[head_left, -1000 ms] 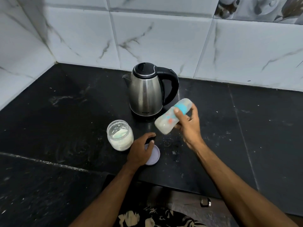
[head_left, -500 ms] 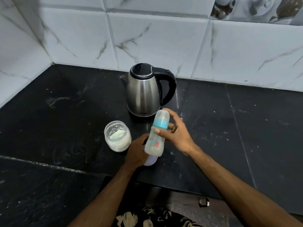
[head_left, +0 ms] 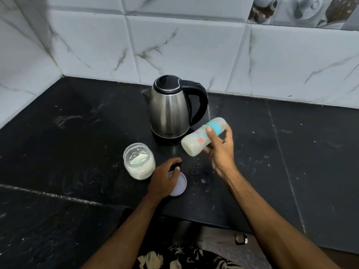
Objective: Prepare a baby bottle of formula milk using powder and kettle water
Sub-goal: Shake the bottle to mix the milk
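Note:
My right hand [head_left: 220,152] grips a capped baby bottle [head_left: 196,141] with a blue collar, tilted nearly on its side above the counter, its base toward the left; milky liquid fills it. A steel kettle [head_left: 169,111] with a black lid and handle stands just behind it. An open glass jar [head_left: 139,161] of white powder sits left of my hands. My left hand [head_left: 164,178] rests on the jar's pale round lid [head_left: 179,186], which lies flat on the black counter, the fingers curled over its far edge.
The black stone counter [head_left: 77,133] meets white marbled wall tiles [head_left: 174,45] at the back and left. Its front edge runs just below my forearms. A small metal object [head_left: 240,239] lies beyond that edge at lower right.
My right hand has swung the bottle from upright in front of the kettle back to a steep tilt on the right. My left hand has stayed on the lid.

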Demonstrator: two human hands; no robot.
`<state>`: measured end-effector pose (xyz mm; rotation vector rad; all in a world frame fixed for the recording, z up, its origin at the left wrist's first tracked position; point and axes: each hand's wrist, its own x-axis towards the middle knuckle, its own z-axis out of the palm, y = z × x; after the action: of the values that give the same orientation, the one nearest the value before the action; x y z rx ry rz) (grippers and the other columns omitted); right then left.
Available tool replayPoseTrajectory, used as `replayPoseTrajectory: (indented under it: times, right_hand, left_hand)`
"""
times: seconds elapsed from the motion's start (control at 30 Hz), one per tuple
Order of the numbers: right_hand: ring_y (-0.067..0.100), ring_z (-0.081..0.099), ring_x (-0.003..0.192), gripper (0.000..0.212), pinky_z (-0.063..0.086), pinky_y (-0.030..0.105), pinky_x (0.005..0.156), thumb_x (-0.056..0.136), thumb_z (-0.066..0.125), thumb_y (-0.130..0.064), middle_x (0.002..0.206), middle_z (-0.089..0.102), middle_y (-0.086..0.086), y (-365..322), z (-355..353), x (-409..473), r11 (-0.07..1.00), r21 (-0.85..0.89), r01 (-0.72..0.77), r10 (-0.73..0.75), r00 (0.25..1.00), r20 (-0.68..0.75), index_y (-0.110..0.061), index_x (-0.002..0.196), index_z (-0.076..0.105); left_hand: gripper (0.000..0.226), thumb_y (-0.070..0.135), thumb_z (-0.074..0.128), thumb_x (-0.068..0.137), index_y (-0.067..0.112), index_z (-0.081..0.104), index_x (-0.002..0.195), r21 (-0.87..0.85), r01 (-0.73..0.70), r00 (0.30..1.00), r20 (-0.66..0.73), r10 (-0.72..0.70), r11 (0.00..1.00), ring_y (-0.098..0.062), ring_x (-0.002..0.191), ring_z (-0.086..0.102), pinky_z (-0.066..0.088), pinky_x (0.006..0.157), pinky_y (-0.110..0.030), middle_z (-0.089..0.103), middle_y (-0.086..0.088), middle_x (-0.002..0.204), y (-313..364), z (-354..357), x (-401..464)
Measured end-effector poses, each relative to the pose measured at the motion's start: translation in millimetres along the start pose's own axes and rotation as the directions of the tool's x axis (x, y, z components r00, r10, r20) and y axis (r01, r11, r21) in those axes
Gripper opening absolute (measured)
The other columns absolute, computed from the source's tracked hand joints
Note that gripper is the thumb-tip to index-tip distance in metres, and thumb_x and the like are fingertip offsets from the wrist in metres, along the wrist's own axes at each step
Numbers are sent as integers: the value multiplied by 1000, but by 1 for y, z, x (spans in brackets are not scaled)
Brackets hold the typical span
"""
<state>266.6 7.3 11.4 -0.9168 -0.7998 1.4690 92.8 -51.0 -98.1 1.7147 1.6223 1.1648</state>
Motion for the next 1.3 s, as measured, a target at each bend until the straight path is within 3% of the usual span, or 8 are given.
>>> replayPoseTrajectory:
  times: [0.17,0.37,0.53,0.73,0.9,1.1,1.23,1.3]
  right_hand:
    - [29,71,98,68,60,33,73,77,83,-12,114,68,15,16,-1,-25,928,-372,12,139,916,377,-30,132,48]
    - [23,72,90,59,61,36,68,85,74,-14,91,75,0,0,2,-6,999,-47,1,-1,1000,-8,-22,135,43]
    - [24,73,97,67,59,32,72,77,82,-13,112,70,12,14,-3,-23,927,-375,2,143,923,358,-38,130,48]
    - [19,73,88,59,62,42,73,86,73,-16,91,76,-3,0,-2,0,1000,-11,1,-1,1000,-18,-25,136,42]
    - [24,73,96,71,60,33,73,76,83,-11,114,68,14,14,-4,-22,917,-398,22,141,916,376,-31,134,47]
    - [27,72,96,59,61,49,78,87,73,-12,99,74,4,-9,4,2,999,-40,-7,7,1000,1,-22,137,43]
    - [29,71,100,68,61,41,74,76,82,-14,113,69,14,8,5,-18,953,-301,-34,121,953,276,-32,132,47]
    - [25,72,98,69,61,37,73,75,83,-12,113,69,14,9,4,-16,949,-315,3,94,952,291,-33,131,48]
  left_hand:
    - [24,43,66,79,37,62,102,-75,24,997,74,-18,997,1,89,65,44,75,-7,68,28,96,2,-4,-1]
    - [31,22,53,89,18,66,117,1,3,1000,8,-3,1000,0,105,61,43,92,-10,70,10,114,0,0,0]
    - [27,36,66,83,33,62,109,-78,44,995,98,-36,996,3,92,64,48,78,-13,70,16,101,0,-4,-1]
    - [31,21,53,89,16,66,118,-15,15,1000,9,-15,1000,4,106,60,45,94,-14,70,8,115,-1,1,1]
    - [22,39,65,82,37,63,104,-91,37,995,95,-28,995,-1,91,65,49,77,-15,70,18,98,-2,-2,0]
    - [31,22,54,90,20,66,119,11,11,1000,16,-12,1000,4,108,61,42,94,-8,69,11,116,-5,2,1]
    - [27,44,59,83,33,65,107,-10,67,998,9,-67,998,-11,95,67,49,84,-15,71,15,104,-6,2,0]
    - [24,45,59,83,36,63,104,-14,55,998,3,-55,998,-5,93,66,49,83,-16,71,16,101,-5,2,0]
